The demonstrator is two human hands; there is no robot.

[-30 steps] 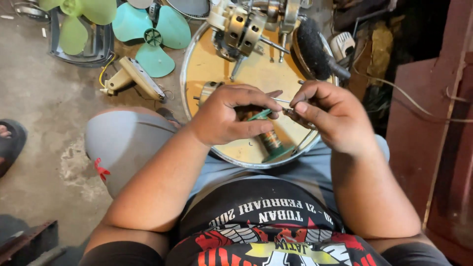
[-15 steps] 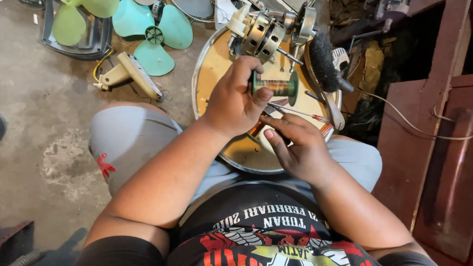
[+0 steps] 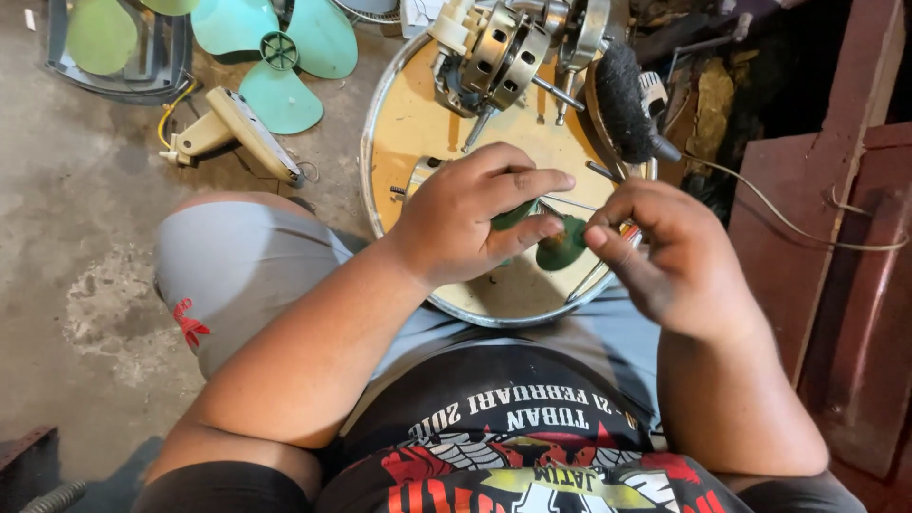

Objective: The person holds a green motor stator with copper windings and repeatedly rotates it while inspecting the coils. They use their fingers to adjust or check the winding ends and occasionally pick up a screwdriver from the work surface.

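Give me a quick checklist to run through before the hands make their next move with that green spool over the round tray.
1. Left hand grips green spool: ok.
2. Right hand pinching something thin beside the spool: ok; what it is, cannot tell.
3. Spool over the round tray, not the floor: ok.
4. Fan motor resting on tray's far side, apart from hands: ok.
5. Black brush close by the right hand: ok.
6. Loose wire near right wrist, snag-free: cannot tell.

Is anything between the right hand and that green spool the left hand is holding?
Nothing visible. The left hand grips the green spool over the round tray, and the right hand sits just beside the spool's end, fingertips nearly at it.
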